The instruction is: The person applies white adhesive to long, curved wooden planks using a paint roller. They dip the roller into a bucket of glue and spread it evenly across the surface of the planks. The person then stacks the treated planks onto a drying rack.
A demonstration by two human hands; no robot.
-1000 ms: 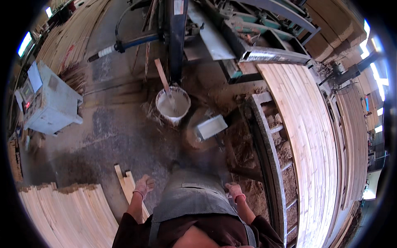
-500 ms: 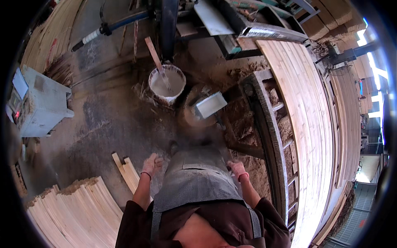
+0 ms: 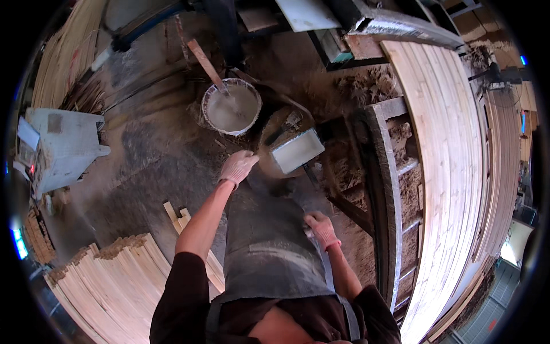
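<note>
One outstretched left hand (image 3: 239,165): now at the left edge of the round stand (image 3: 268,166), so nearer the tray than the right; touching or above, cannot tell.
Left grip: nothing seen held; spread or pressed together, cannot tell.
Right hand (image 3: 321,227): blurred beside the apron (image 3: 269,221); grip too unclear to tell.
White tray (image 3: 297,150): on the stand, toward its right edge, just beside a dark-handled tool (image 3: 278,135).
Half a second earlier: left hand lower, close to the loose boards (image 3: 189,228); tray likewise on the stand.
</note>
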